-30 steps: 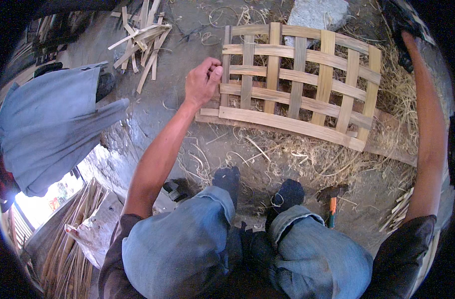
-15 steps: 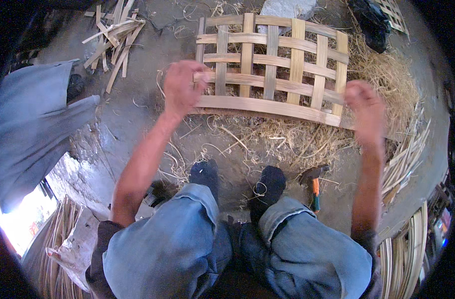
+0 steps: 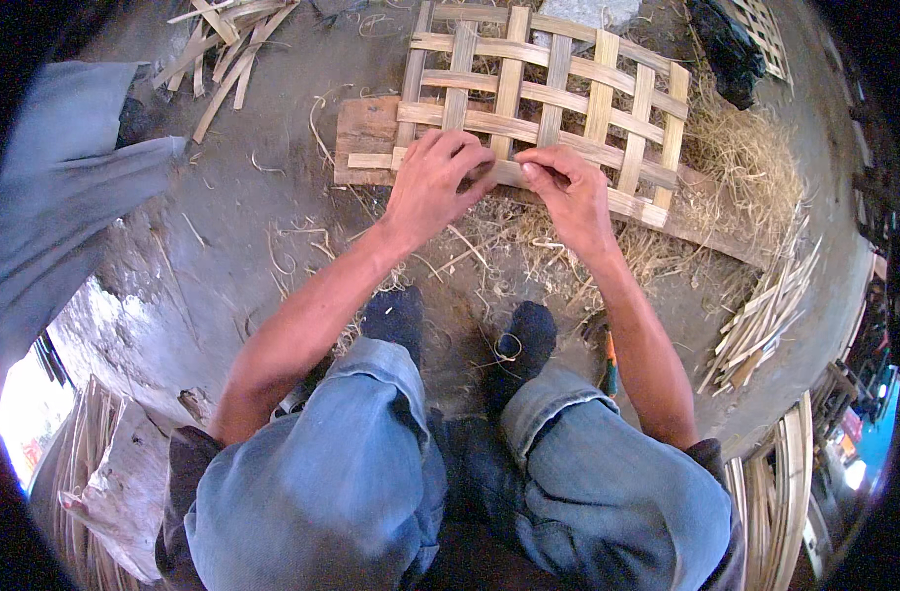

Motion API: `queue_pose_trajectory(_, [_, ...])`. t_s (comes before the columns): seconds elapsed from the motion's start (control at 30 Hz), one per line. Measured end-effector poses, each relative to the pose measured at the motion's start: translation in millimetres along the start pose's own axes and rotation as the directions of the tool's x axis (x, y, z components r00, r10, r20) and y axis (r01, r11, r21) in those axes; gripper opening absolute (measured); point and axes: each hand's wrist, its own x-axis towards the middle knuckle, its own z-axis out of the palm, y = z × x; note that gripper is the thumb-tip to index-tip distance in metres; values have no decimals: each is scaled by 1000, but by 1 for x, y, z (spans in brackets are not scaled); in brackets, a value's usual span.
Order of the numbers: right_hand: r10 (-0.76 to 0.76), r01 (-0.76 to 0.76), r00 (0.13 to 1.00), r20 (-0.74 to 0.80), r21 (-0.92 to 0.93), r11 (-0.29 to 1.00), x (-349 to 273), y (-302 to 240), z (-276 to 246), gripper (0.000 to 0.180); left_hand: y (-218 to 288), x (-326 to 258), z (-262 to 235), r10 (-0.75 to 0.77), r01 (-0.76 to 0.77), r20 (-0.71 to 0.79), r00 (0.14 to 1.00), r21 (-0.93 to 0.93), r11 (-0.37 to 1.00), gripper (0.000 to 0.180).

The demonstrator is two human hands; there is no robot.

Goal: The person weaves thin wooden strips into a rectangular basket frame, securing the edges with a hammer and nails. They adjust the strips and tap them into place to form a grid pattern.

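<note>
Both hands now together at the near edge of the woven bamboo mat [image 3: 548, 94], left hand [image 3: 432, 182] and right hand [image 3: 571, 192] moved inward, fingers curled pinching its lowest strip [image 3: 627, 205], mat on wooden plank [image 3: 363, 128] ahead of feet

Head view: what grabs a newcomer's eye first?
The open-weave bamboo lattice lying flat on the ground at top centre, with the left hand and right hand side by side on its near edge strip. Next, the person's blue-jeaned knees filling the bottom, and loose bamboo strips piled at right.
</note>
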Motion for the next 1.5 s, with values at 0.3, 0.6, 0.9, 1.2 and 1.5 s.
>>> queue_pose_trajectory(0.3, [-53,55,995,-84,25,998,3,18,23,13,-3,-1,7,25,-25,-64,998,0,1000,30])
queue_pose_trajectory(0.6, [-57,53,997,-44,-85,995,3,16,21,16,-6,-1,11,37,-35,-95,995,22,999,27])
queue_pose_trajectory(0.9, [-147,141,988,-39,-127,982,2,16,22,18,-5,-2,11,23,-23,-90,996,6,1000,26])
queue_pose_trajectory(1.2, [-210,201,977,-32,-180,963,1,13,22,18,-7,-3,13,30,-29,-109,994,9,1000,25])
queue_pose_trajectory(1.5, [-315,286,947,-54,-295,912,-2,19,23,21,-5,-4,13,26,-26,-96,995,5,1000,29])
